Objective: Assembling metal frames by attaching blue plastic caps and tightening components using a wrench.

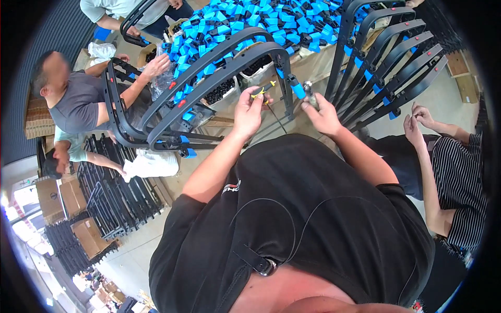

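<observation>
My left hand is closed round a small yellow-and-black tool, whose exact kind I cannot make out. My right hand grips a short grey metal tool, partly hidden by the fingers. Its upper end is beside a blue plastic piece at the end of a curved black frame. Whether tool and piece touch, I cannot tell. The frame arches away to the left, and a second black frame with a red mark stands behind it.
A big heap of blue and black plastic parts covers the bench ahead. Boxes of small black parts stand before it. More black frames lean at the right. Co-workers are at the left and right.
</observation>
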Tool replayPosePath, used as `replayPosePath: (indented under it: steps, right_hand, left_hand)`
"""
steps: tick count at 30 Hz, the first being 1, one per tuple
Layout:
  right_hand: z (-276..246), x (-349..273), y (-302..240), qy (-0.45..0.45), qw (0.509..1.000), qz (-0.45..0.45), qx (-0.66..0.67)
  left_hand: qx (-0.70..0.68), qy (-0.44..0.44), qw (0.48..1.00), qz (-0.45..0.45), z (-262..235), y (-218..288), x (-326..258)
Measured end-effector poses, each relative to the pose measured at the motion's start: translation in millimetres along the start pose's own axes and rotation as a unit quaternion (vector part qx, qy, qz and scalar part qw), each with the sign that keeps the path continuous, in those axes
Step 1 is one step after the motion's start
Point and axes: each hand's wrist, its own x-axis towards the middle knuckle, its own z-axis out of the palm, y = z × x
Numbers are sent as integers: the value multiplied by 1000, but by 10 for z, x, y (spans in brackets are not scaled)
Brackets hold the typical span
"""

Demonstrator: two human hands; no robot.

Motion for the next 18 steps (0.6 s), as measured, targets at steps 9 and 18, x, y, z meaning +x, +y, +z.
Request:
replayPosePath:
  steps: [9,18]
  right_hand:
    - [-257,330,59,-199,978,49,40]
    - [0,463,295,-194,960,17,201]
  left_hand:
    - [405,-21,907,114,778,192,-47]
    - [501,-56,830,238,867,343,-49]
